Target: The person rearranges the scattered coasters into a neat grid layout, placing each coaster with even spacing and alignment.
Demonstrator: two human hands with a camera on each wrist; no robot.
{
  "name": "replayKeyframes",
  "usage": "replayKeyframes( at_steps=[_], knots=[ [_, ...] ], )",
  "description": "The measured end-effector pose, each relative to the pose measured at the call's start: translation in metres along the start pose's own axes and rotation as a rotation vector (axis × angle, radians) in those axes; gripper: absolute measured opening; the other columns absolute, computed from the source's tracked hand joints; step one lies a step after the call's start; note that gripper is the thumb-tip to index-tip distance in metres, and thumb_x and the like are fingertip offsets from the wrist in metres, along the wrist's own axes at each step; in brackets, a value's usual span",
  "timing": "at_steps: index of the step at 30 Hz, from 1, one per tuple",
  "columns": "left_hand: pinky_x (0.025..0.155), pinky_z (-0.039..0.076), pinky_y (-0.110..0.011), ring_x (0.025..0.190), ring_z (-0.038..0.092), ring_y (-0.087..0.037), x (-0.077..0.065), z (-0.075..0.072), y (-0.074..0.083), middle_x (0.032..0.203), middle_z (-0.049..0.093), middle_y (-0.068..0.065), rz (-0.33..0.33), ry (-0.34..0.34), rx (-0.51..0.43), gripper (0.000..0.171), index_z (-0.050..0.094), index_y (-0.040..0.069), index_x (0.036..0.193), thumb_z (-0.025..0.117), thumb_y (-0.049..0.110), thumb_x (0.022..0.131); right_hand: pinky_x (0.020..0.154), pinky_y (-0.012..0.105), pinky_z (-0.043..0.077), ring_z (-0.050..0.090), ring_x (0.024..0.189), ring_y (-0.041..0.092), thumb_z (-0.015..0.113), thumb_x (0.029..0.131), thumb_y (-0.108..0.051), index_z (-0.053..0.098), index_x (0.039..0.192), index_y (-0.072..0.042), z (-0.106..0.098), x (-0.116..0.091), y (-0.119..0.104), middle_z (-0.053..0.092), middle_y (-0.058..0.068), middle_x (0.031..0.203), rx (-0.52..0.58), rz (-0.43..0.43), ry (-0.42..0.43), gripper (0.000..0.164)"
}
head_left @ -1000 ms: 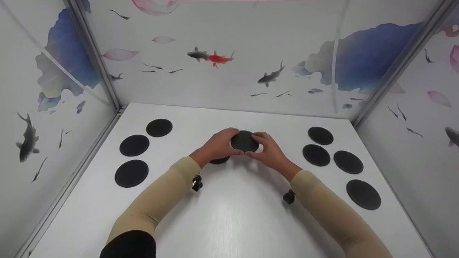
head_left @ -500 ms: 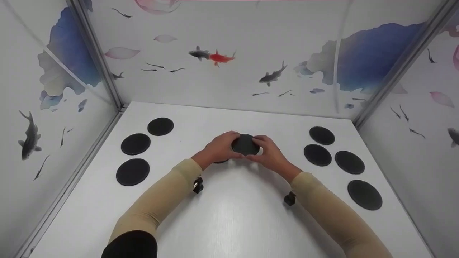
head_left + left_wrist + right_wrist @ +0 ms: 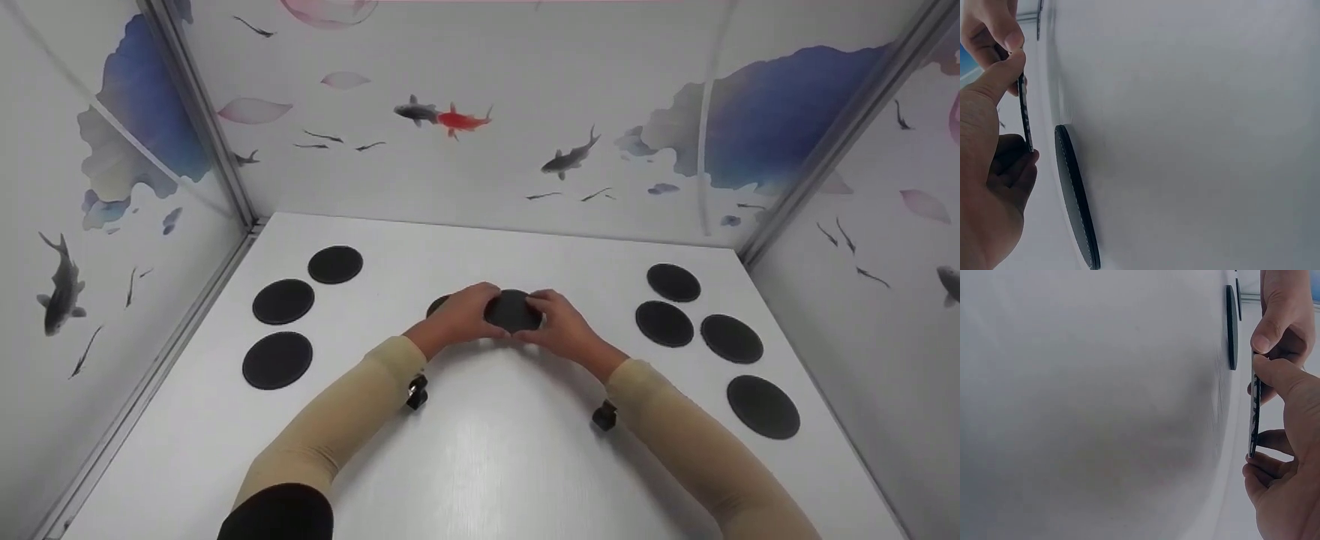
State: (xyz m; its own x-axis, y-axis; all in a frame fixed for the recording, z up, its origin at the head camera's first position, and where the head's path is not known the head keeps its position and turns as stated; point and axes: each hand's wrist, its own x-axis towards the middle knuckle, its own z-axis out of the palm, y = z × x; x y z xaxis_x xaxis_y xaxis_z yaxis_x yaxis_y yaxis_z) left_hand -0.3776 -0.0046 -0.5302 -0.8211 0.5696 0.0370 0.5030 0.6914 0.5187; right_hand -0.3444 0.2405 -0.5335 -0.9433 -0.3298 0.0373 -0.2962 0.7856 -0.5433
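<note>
left hand (image 3: 466,312), right hand (image 3: 561,324) | grip: pinching disc (image 3: 513,311) | second disc (image 3: 436,305): part-hidden, head view

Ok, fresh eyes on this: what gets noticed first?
The left hand and right hand, pinching one black disc between them above the white table, mid-picture in the head view. Next, three flat discs at left and four flat discs at right. Then the red fish on the back wall.

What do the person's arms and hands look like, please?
The left hand and right hand are bare. The left sleeve and right sleeve are plain beige, ending near the wrists. A black covering shows near the left elbow. A small black device sits by the left wrist, another device by the right.
</note>
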Motion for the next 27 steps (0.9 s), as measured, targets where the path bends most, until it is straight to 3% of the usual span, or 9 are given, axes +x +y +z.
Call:
replayKeyframes(
  at_steps=[9, 18, 27],
  knots=[
    [0.117, 0.048, -0.043, 0.136, 0.061, -0.024, 0.003, 0.008, -0.005, 0.148, 0.064, -0.008, 0.011, 0.011, -0.006, 0.079, 0.061, 0.008, 0.151, 0.094, 0.046, 0.09, 0.123, 0.054, 0.043, 0.051, 0.148, 0.04, 0.091, 0.094, -0.037, 0.054, 0.159, 0.005, 0.002, 0.004, 0.003, 0.052, 0.024, 0.158, -0.012, -0.003, -0.039, 0.085],
    [0.115, 0.049, -0.042, 0.13, 0.062, -0.02, 0.007, 0.012, -0.006, 0.142, 0.066, -0.003, -0.013, 0.012, -0.031, 0.076, 0.062, 0.011, 0.148, 0.095, 0.045, 0.088, 0.122, 0.055, 0.043, 0.052, 0.147, 0.04, 0.091, 0.094, -0.038, 0.055, 0.159, 0.002, 0.003, 0.006, 0.005, 0.053, 0.024, 0.157, -0.038, 0.018, -0.047, 0.084],
    [0.112, 0.051, -0.041, 0.127, 0.063, -0.022, 0.007, 0.012, -0.003, 0.139, 0.067, -0.005, -0.025, -0.007, 0.001, 0.074, 0.063, 0.009, 0.146, 0.094, 0.043, 0.089, 0.121, 0.055, 0.045, 0.054, 0.144, 0.038, 0.092, 0.094, -0.035, 0.06, 0.156, 0.001, 0.005, 0.008, 0.005, 0.056, 0.023, 0.153, -0.004, 0.036, -0.066, 0.079]
  ],
)
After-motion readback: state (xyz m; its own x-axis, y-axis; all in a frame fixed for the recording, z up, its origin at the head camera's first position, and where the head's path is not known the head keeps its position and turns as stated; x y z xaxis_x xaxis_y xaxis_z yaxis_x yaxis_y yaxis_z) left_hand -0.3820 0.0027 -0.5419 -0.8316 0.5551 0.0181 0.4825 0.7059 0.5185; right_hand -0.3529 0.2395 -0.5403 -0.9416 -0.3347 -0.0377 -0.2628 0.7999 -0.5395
